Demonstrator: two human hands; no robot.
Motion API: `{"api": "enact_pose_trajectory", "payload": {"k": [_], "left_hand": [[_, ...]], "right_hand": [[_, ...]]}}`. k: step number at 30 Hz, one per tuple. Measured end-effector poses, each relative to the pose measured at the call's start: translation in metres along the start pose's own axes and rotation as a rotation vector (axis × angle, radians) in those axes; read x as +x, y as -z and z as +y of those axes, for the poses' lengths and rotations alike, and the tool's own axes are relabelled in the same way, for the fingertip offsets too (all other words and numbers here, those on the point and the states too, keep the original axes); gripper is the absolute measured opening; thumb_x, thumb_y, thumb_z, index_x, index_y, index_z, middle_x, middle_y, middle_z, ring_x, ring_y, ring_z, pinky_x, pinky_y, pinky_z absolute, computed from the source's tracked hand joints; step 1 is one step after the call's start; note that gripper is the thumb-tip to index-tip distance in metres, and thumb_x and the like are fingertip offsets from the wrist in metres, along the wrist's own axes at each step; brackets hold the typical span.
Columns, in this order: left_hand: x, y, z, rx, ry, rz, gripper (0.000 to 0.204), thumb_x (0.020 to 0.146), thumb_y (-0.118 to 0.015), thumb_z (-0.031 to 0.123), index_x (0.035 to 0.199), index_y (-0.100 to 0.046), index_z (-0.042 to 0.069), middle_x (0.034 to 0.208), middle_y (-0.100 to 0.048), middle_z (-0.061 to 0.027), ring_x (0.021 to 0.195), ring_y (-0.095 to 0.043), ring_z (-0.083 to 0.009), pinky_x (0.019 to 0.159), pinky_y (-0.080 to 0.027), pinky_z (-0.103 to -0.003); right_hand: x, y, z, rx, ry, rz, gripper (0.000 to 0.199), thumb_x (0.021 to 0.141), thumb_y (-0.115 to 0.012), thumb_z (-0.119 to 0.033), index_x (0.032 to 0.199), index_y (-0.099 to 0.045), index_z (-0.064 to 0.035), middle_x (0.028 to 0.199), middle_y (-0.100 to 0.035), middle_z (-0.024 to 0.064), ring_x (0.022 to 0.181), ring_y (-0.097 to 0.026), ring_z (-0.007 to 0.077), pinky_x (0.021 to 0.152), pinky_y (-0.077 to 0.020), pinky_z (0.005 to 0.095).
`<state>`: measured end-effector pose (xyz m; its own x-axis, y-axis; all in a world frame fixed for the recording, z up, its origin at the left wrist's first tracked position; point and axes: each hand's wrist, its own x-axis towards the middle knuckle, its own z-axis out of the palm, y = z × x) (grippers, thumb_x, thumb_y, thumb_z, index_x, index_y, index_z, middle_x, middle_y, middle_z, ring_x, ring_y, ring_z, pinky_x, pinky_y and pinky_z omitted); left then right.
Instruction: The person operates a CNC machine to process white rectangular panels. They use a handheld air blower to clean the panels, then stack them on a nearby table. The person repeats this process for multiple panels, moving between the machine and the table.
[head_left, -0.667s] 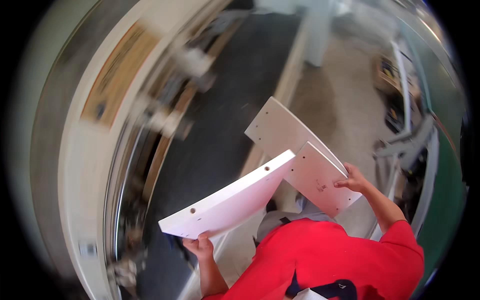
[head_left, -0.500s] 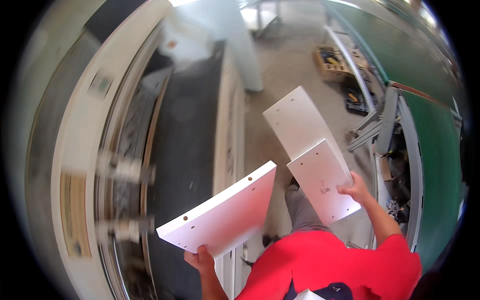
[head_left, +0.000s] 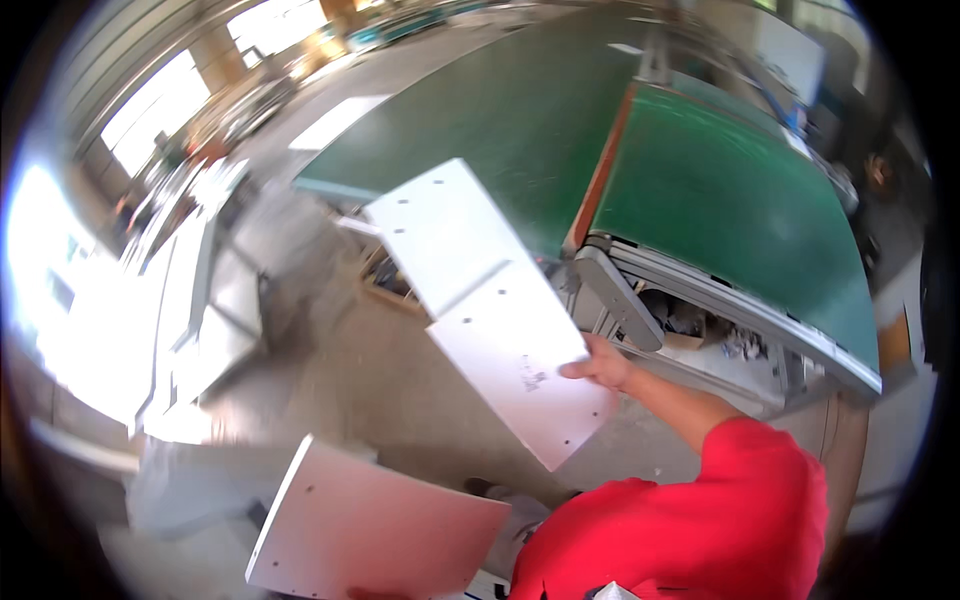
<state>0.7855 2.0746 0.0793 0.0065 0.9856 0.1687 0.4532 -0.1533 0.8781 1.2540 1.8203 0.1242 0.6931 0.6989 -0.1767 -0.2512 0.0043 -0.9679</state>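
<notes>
My right hand (head_left: 602, 364) grips two white drilled panels at their right edge, thumb on top. The upper one, a short panel (head_left: 525, 365) with a small dark printed mark, overlaps the longer panel (head_left: 445, 230) beneath it. Both slant up and left, held off the floor. At the bottom of the view my left hand (head_left: 375, 594) shows only in part, at the lower edge of a wider white panel (head_left: 375, 520) with small holes, which it holds tilted. Most of that hand is cut off by the frame, and a pinkish tint lies on the panel.
Ahead and to the right stand green conveyor tables (head_left: 730, 210) with a metal frame and a rounded arm (head_left: 618, 295) at the corner. A box of small items (head_left: 390, 280) sits on the floor behind the panels. White racks (head_left: 190, 310) stand at the left.
My view has swung to the right, so the long machine on the left is gone and the green tables lie ahead. All the panels are still in my hands; the left one sits lower.
</notes>
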Motion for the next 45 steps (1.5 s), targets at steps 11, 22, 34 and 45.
{"api": "enact_pose_trajectory", "payload": {"k": [11, 22, 34, 45], "left_hand": [[0.477, -0.276, 0.094, -1.252, 0.384, -0.643, 0.089, 0.087, -0.035, 0.076, 0.142, -0.038, 0.006, 0.14, -0.045, -0.0106, 0.126, -0.045, -0.0276, 0.101, -0.04, -0.047], [0.859, -0.487, 0.154, -0.81, 0.182, -0.364, 0.088, 0.088, -0.037, 0.075, 0.139, -0.042, 0.004, 0.135, -0.049, -0.0119, 0.12, -0.049, -0.0282, 0.098, -0.043, -0.045], [1.272, -0.6, 0.096, -0.667, 0.151, -0.003, 0.087, 0.088, -0.04, 0.073, 0.136, -0.045, 0.001, 0.129, -0.054, -0.0134, 0.114, -0.054, -0.0289, 0.094, -0.047, -0.044], [1.735, -0.856, 0.187, -0.585, 0.154, 0.133, 0.082, 0.088, -0.044, 0.07, 0.116, -0.056, -0.005, 0.103, -0.063, -0.0114, 0.092, -0.061, -0.0215, 0.08, -0.052, -0.035]], "right_hand": [[0.269, -0.134, -0.065, 0.484, 0.145, -0.007, 0.081, 0.073, -0.081, -0.022, 0.138, -0.04, 0.0038, 0.125, -0.058, 0.0143, 0.111, -0.059, 0.0233, 0.099, -0.0443, 0.0355], [0.725, -0.265, -0.067, 0.506, 0.135, 0.126, 0.074, 0.076, -0.079, -0.021, 0.136, -0.042, 0.0042, 0.123, -0.058, 0.015, 0.111, -0.057, 0.0233, 0.099, -0.0446, 0.0363], [1.295, -0.478, -0.144, 0.437, 0.154, -0.037, 0.06, 0.077, -0.074, -0.013, 0.126, -0.047, 0.0083, 0.114, -0.062, 0.0193, 0.099, -0.063, 0.0277, 0.091, -0.0504, 0.0408], [1.687, -0.561, -0.116, 0.33, 0.24, 0.322, 0.065, 0.072, -0.077, -0.019, 0.126, -0.05, 0.0028, 0.114, -0.061, 0.0108, 0.101, -0.06, 0.0261, 0.087, -0.0486, 0.0374]]}}
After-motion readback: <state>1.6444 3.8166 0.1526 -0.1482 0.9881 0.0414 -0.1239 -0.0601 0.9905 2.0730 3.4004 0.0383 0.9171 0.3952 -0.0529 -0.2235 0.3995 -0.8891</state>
